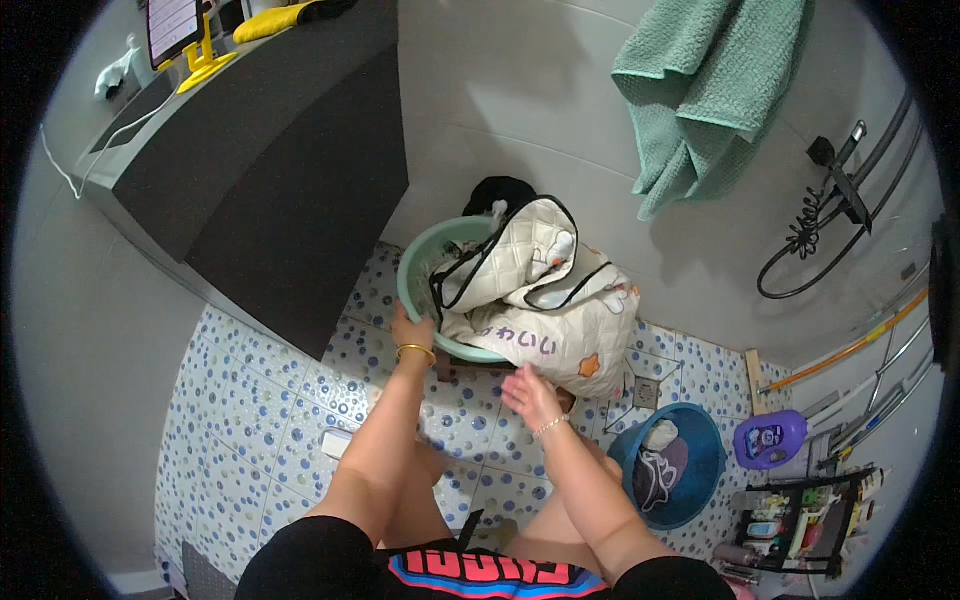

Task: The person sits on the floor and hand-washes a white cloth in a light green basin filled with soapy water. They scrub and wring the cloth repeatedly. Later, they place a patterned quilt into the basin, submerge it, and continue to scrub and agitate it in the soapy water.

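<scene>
A pale green basin (412, 262) rests on a low dark stool partly hidden beneath it. Bulging out of it over the right side is a cream quilted cover (585, 345) with black piping and cartoon prints. My left hand (413, 328), with a gold bangle at the wrist, grips the basin's near-left rim. Just below the cover's near edge is my right hand (530, 396), fingers spread and holding nothing; whether its fingertips touch the basin or cover I cannot tell. Something black (508, 190) shows behind the basin.
A blue bucket (715, 470) with clothes stands to the right, beside a purple bottle (770, 440) and a shelf of bottles (805, 525). A green towel (715, 95) hangs on the wall near a shower hose (835, 195). At left is a dark cabinet (300, 170).
</scene>
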Demonstrator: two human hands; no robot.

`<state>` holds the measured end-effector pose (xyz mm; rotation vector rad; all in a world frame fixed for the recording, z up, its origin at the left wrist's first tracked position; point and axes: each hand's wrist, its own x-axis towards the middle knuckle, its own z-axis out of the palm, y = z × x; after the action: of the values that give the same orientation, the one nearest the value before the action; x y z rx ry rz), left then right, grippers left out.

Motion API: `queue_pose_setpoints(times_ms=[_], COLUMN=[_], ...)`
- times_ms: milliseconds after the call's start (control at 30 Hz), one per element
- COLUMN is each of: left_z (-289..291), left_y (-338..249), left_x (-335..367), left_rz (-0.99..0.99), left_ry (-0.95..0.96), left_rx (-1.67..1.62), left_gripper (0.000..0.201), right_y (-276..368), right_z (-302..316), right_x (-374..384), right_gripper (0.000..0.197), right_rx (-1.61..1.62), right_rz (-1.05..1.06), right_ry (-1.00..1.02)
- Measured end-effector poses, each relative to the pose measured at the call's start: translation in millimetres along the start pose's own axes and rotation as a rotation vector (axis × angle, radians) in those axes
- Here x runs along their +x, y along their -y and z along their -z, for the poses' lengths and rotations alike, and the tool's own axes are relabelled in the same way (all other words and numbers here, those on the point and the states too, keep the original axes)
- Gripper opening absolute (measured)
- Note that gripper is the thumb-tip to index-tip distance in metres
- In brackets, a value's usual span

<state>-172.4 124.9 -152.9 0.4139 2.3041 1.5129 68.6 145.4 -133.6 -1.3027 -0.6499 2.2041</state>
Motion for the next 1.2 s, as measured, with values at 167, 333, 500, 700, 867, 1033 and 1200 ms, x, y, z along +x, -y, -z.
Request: queue_pose_setpoints(times_ms=[167,333,500,700,867,1033,1200], left_z=[-12,-4,-7,4,7,26,31], left_y=[12,-57,-67,-67,-51,-70,-37], left_x=[-40,-77,-72,-55,-29,-46,-63], left_rz=[-0.084,0.083,-0.002,0.059,0.005,0.016,-0.009], left_ry=[-0.034,0.085,-0.032,0.057,0.079,0.179,0.154], left_rx=[-0.293,-0.404,-0.449,-0.456,-0.343,-0.404,-0.298], left_gripper=[0.07,0.078,0.067,0.073,0.061,0.06,0.066], right_y=[19,44,58,59,53,43,21], right_z=[2,-5,-23,-50,-62,-54,-37], right_x=[32,44,44,25,9,-10,-14], right_gripper=[0.039,0.031,0.027,0.026,0.029,0.024,0.024], right_rx=[0.616,0.661,0.529,0.459,0.474,0.509,0.505], right_rz=[0.048,0.281,0.324,0.327,0.278,0.204,0.221], right_ry=[0.152,-0.002,-0.225,-0.321,-0.259,-0.278,-0.25])
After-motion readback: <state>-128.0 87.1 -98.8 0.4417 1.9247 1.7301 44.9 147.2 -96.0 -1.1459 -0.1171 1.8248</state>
